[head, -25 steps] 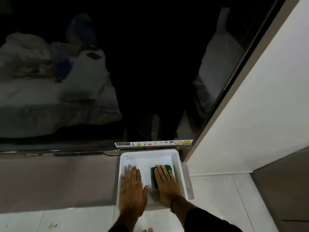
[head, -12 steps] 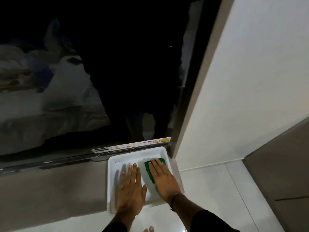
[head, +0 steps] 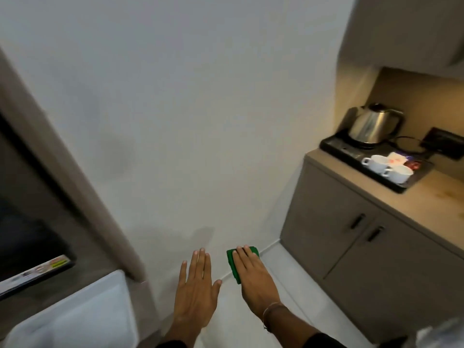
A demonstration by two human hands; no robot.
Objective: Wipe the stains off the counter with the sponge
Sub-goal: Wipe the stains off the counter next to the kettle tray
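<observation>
My right hand (head: 253,275) is held out in the air over the floor, palm down, with the green sponge (head: 233,266) under its fingers. My left hand (head: 197,290) hovers flat beside it, fingers spread and holding nothing. The beige counter (head: 424,199) stands to the right, well away from both hands. I see faint marks on its top near the right edge of the view.
A black tray (head: 334,148) on the counter carries a steel kettle (head: 374,126) and two white cups (head: 388,168). Grey cabinet doors (head: 334,222) sit below. A white tray (head: 82,317) lies on the ledge at lower left, under a dark screen (head: 27,242). A white wall fills the middle.
The view has swung right, away from the dark screen toward the counter. Both hands have lifted off the white tray, the right one carrying the sponge with it.
</observation>
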